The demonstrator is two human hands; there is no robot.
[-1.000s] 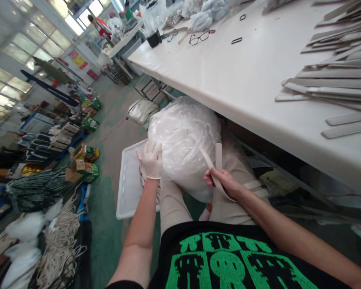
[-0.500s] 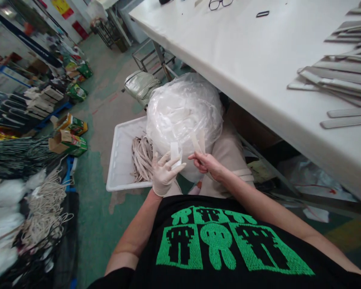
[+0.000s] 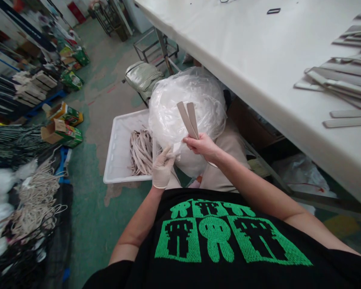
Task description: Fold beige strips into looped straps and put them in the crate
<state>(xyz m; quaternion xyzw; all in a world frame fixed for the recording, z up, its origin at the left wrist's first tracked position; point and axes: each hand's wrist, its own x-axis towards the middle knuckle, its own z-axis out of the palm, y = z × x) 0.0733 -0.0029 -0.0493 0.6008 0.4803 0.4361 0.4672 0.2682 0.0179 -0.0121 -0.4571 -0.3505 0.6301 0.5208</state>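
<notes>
My left hand (image 3: 163, 167), in a pale glove, is closed with its fingertips pinched on a small clear plastic bag (image 3: 176, 149). Bare and just to its right, my right hand (image 3: 203, 145) grips a folded beige strap (image 3: 188, 119), whose two flat ends stick up in a narrow V. The rest of the strap is partly hidden by that hand. Behind both hands bulges a large clear plastic sack (image 3: 183, 90) filled with whitish plastic. A white tub (image 3: 116, 150) stands to the left, holding a heap of beige straps (image 3: 140, 154).
A long white table (image 3: 243, 52) runs along the right, with stacked grey-beige straps (image 3: 345, 80) and a small dark buckle-like frame (image 3: 273, 11) on it. Bundled cords (image 3: 36, 196) and open cartons (image 3: 61, 132) lie on the left. A wrapped bale (image 3: 144, 76) sits behind the sack.
My left hand has gone from spread fingers to a pinch on the small plastic bag. My right hand has moved up slightly, and the strap ends now stand out more clearly.
</notes>
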